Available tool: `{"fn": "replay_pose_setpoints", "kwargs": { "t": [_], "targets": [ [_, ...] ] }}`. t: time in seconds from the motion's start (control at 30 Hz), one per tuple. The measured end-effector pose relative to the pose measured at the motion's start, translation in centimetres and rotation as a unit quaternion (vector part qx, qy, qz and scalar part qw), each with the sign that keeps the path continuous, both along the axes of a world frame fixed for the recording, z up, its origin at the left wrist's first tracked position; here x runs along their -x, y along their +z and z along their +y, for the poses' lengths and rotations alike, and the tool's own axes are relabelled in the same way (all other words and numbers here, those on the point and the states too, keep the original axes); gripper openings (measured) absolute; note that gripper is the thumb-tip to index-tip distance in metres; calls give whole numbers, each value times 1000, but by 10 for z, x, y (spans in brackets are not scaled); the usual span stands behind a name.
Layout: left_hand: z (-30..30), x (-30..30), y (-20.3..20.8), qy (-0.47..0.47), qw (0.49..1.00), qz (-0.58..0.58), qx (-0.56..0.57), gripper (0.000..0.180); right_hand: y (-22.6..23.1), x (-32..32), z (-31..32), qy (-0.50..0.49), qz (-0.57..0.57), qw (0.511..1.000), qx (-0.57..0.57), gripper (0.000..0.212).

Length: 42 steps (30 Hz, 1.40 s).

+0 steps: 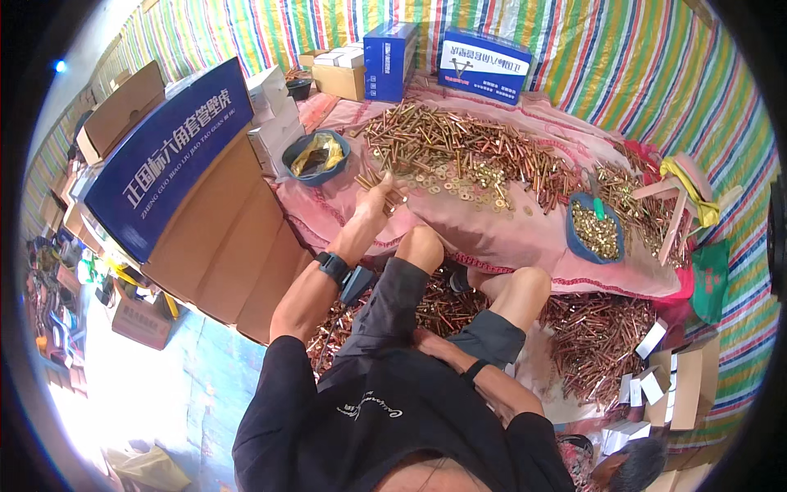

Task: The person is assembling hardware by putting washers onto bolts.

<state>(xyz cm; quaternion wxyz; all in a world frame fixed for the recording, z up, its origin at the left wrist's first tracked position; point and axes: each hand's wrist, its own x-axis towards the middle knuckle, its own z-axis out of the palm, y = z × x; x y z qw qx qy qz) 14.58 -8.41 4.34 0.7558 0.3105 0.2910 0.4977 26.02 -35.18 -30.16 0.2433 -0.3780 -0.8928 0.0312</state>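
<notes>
My left hand is closed around several long brass-coloured anchor bolts, which stick out on both sides of the fist. It hovers at the front left of a pink cloth, close to a large heap of similar bolts. Flat washers and a small pile of nuts lie on the cloth to its right. Down at my lap, between the thighs, is my right hand; its fingers are hidden.
A blue tub with a yellow bag stands left of the heap. Another blue tub holds small brass pieces and a green-handled tool. A big open carton flanks my left. More bolts cover the floor; a person is at lower right.
</notes>
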Motion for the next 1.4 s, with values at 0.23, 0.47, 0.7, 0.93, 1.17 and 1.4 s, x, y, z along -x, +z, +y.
{"fn": "replay_pose_setpoints", "kwargs": {
  "t": [0.23,0.47,0.7,0.93,1.17,1.4],
  "targets": [
    [-3,20,18,-16,1000,6,-24,23,60,3,0,-123,-2,913,390,32],
    [-4,29,19,-1,999,38,1,27,38,-30,-18,-24,119,900,418,50],
    [-6,69,37,-7,997,73,-28,26,164,-3,0,-35,-108,824,555,50],
    [-13,113,89,-17,991,33,-130,49,252,-24,5,-82,-45,832,547,62],
    [-56,138,119,10,988,20,-155,46,321,-91,50,-184,-88,824,529,50],
    [-98,126,109,-37,991,44,-117,45,323,-163,70,-266,-14,839,474,57]
  ]
}}
